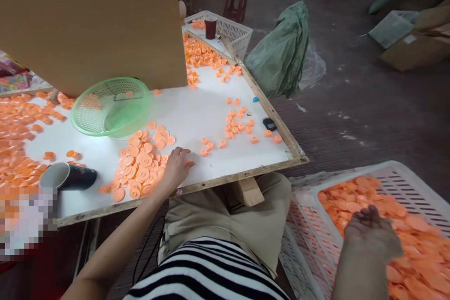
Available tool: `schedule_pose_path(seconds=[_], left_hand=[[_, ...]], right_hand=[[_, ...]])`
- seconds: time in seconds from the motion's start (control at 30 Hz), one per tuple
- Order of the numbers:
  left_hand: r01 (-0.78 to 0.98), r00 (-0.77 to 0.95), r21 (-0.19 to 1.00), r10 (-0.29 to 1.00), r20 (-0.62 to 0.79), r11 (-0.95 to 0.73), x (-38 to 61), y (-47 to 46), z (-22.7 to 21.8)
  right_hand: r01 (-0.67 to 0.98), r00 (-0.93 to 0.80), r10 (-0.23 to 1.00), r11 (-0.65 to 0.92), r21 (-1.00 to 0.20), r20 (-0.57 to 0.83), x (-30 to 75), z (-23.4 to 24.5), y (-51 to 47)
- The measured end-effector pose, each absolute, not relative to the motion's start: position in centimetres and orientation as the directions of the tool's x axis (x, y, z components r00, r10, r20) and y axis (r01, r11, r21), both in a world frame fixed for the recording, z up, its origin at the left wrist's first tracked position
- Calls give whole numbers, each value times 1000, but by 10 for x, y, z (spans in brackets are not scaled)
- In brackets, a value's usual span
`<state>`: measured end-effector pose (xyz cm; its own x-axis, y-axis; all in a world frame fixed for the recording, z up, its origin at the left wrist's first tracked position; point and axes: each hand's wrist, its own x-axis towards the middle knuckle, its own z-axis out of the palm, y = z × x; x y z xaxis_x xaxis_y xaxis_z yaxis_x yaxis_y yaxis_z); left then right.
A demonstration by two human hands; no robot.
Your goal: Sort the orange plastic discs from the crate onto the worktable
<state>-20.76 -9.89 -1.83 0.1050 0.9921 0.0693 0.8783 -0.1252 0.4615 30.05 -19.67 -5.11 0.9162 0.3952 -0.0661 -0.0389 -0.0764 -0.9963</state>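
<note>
My left hand [176, 167] rests over the white table near its front edge, fingers and thumb apart, with a bit of orange plastic showing between them. Beside it lies a pile of flat round orange plastic discs [142, 164]. Small orange cup-shaped pieces [234, 124] are scattered on the tabletop to its right. Low at the right, my right hand [374, 232] is over a white plastic crate [390, 168] filled with orange plastic pieces [415, 262]. Its palm is turned up and the fingers are loosely bent apart; I see nothing held in it.
On the table stand a green mesh basket [112, 108], a tipped dark mug [75, 176] and a large cardboard sheet [94, 23]. A wooden rim [260, 89] borders the table. Beyond are a green sack [281, 51], another white crate [235, 30] and red stools [236, 2].
</note>
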Motion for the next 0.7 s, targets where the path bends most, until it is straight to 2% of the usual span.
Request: schedule_pose_path(seconds=[0.07, 0.13, 0.2, 0.23, 0.3, 0.33, 0.4, 0.43, 0.53, 0.7], left_hand=[[922, 102, 373, 994, 36, -108, -213, -107, -14], [936, 93, 342, 996, -7, -85, -216, -114, -10], [928, 82, 369, 996, -40, -61, -215, -119, -6], [917, 71, 397, 996, -55, -44, -213, -120, -4], [881, 49, 473, 995, -90, -1, -208, -122, -1], [856, 42, 516, 993, -112, 22, -205, -122, -1], [793, 27, 606, 989, -147, 69, -203, -122, -1], [754, 14, 650, 988, -156, 92, -203, -122, -1], [604, -28, 784, 987, -159, 144, -205, -122, -5], [346, 23, 923, 982, -185, 166, -203, -118, -11]], right_hand=[[-114, 945, 306, -26, -993, -117, 266, -46, -178], [-40, 933, 357, -33, -999, -50, 219, -32, -155], [162, 788, 608, -54, -985, 97, 165, -15, -133], [246, 625, 771, -49, -968, 120, 136, -8, -123], [315, 318, 943, -4, -949, 101, 83, 1, -105], [369, 99, 993, 26, -929, 68, 59, 3, -98], [496, -220, 975, 90, -863, -25, 21, 4, -87], [561, -309, 949, 125, -818, -67, 7, 3, -83], [664, -347, 933, 170, -728, -99, -16, -2, -83], [546, -385, 920, 158, -823, -78, -14, -11, -97]])
